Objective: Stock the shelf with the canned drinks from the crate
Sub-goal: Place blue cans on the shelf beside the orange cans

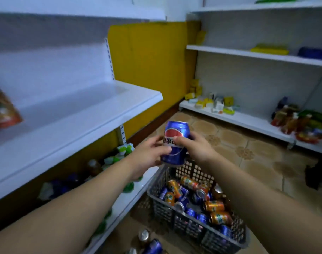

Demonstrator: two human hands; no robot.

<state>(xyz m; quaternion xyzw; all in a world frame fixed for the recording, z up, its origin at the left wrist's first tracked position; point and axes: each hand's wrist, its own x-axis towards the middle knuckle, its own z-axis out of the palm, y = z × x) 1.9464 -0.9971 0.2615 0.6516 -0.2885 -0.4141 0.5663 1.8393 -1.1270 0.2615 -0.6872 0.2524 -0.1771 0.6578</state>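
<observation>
The white shelf (79, 114) on the left is the biggest thing here, its broad middle board mostly bare apart from a blurred orange packet (2, 110) at the far left edge. Below it, the lower shelf (131, 198) carries bottles with green caps. The dark plastic crate (167, 211) sits on the tiled floor just beside that lower shelf and holds a loose heap of blue and orange cans (214, 206). A few loose cans (151, 244) lie on the floor in front of it.

Above the crate's far rim, the left hand (147, 156) and right hand (197, 145) hold one blue can (175, 143) upright between them. The left fingers wrap its side and the right thumb lies across the label, so both hands are grasping it.

The step in hand looks like carrying a picked can from crate to shelf. The next move calls for swinging it left and up, setting it base-down on the bare board, then letting go.
</observation>
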